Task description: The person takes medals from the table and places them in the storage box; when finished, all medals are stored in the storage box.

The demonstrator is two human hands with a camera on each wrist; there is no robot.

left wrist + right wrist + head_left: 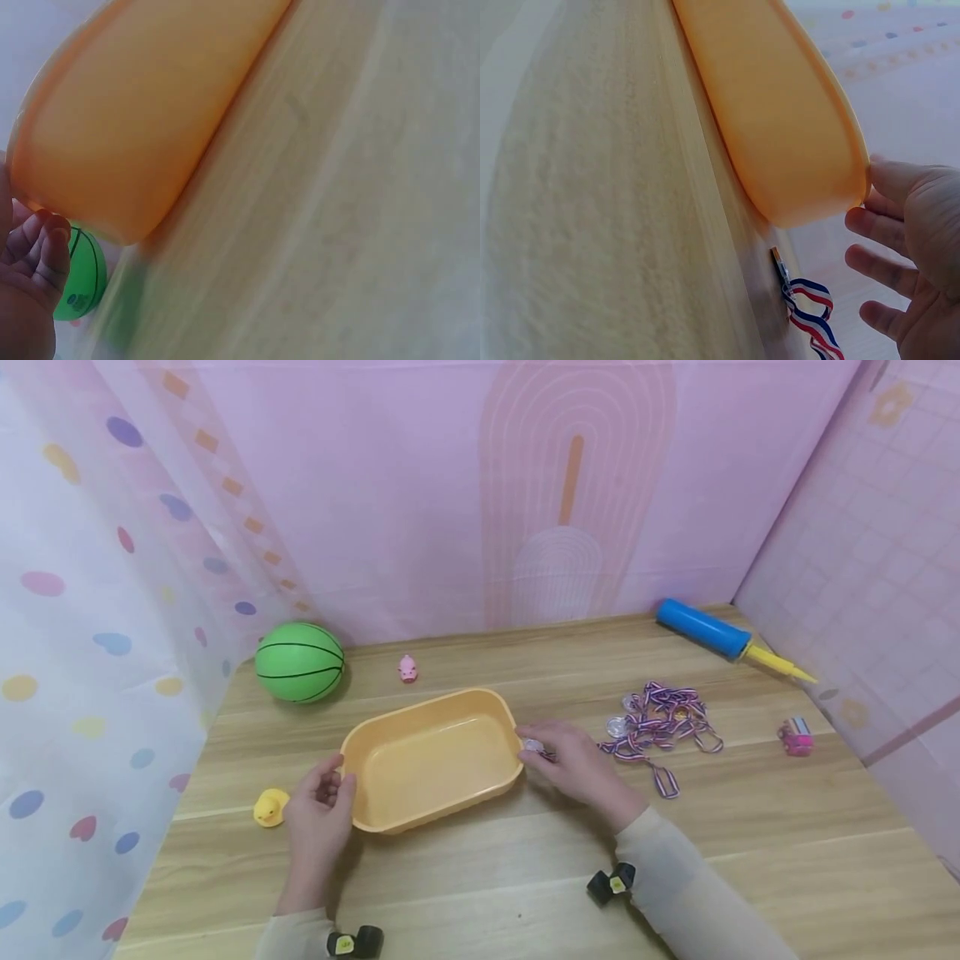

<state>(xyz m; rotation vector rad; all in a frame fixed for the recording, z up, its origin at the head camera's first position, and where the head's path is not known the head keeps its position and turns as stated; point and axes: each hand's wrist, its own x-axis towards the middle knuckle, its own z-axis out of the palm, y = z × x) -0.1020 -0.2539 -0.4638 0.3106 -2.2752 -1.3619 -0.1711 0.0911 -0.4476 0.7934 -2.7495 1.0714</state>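
Observation:
An orange plastic basin point(435, 768) sits on the wooden table with nothing in it. At its left end my left hand point(321, 806) holds the rim, thumb along the near side and fingers curled at the outer wall. My right hand point(573, 764) pinches the opposite end between thumb and index finger, the other fingers spread below the rim in the right wrist view. Just beneath that hand lies a medal point(533, 745) on a striped ribbon point(810, 319). A yellow rubber duck point(271, 807) stands just left of my left hand.
Right of the basin lies a tangled pile of ribboned medals point(660, 718). A green ball point(300, 662) and a pink pig toy point(407, 669) stand at the back left. Toward the right edge are a blue hand pump point(703, 628) and a small pink toy point(796, 737).

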